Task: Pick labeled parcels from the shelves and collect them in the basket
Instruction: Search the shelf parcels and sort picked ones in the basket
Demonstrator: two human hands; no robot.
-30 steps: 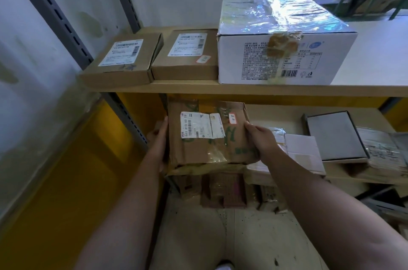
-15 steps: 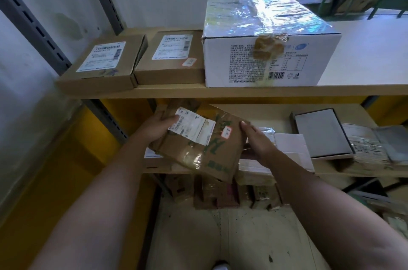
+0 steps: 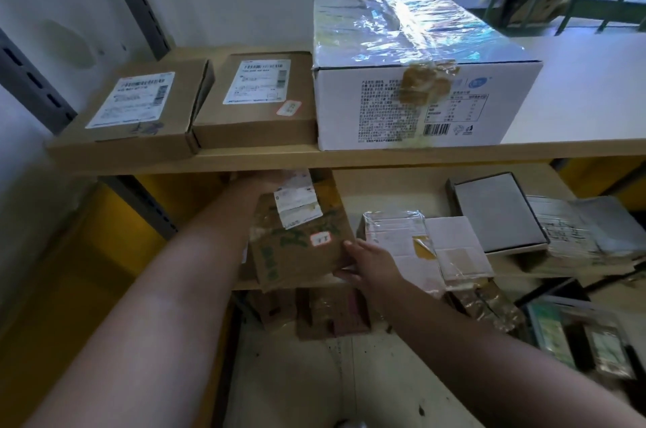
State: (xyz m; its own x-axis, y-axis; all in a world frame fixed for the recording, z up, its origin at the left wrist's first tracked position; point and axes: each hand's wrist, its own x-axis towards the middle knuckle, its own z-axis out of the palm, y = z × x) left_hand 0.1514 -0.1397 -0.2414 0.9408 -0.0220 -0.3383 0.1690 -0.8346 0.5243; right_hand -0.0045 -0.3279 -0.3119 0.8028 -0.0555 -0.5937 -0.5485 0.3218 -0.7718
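The brown parcel (image 3: 297,252) runs lengthwise under the upper shelf (image 3: 349,157), with the right hand (image 3: 371,265) fingers pinching its near corner and the left hand (image 3: 266,181) at its far end, fingers hidden.

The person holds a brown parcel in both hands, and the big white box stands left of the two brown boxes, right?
Not quite. The head view shows the white box standing right of the brown boxes, not left. The rest holds: the left hand and right hand do hold the parcel.

Left hand (image 3: 263,183) and right hand (image 3: 371,265) grip, arms outstretched.
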